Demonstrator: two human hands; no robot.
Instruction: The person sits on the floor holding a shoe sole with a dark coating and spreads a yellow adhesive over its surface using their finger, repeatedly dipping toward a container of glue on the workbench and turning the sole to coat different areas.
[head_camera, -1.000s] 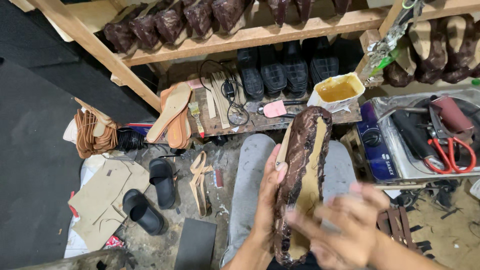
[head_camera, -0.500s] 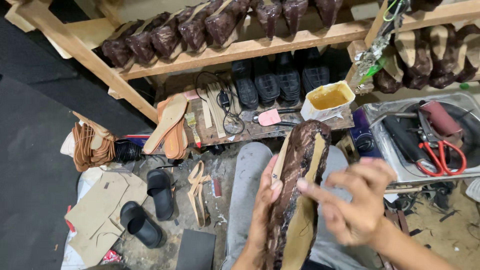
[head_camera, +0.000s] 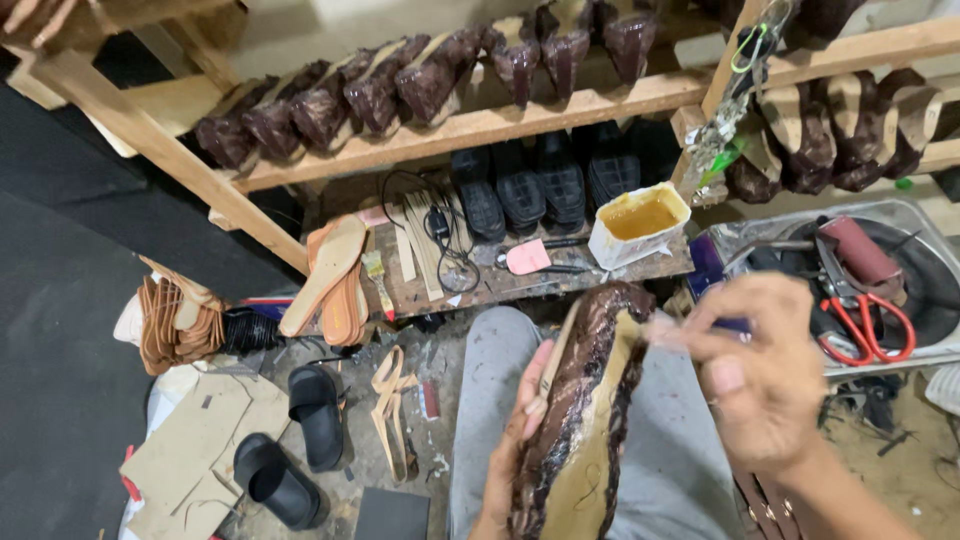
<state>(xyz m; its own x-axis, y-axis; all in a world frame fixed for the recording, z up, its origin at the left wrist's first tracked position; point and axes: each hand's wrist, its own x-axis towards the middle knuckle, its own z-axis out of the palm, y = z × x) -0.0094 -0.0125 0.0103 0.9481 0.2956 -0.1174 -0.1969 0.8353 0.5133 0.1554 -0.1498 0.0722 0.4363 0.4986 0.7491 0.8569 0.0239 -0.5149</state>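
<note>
Even, soft light fills the workshop, brightest on the pale wall at top centre and the glue tub. The left edge falls into deep shadow. The right hand at lower right is smeared by motion blur; shelf beams bow slightly with wide-angle distortion toward the corners.

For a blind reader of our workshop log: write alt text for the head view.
A person's left hand holds a dark brown shoe upper on a tan insole over their lap while the blurred right hand pinches at its top edge. Beyond are a tub of yellow glue, red-handled scissors and a wooden shelf of brown shoes.
</note>
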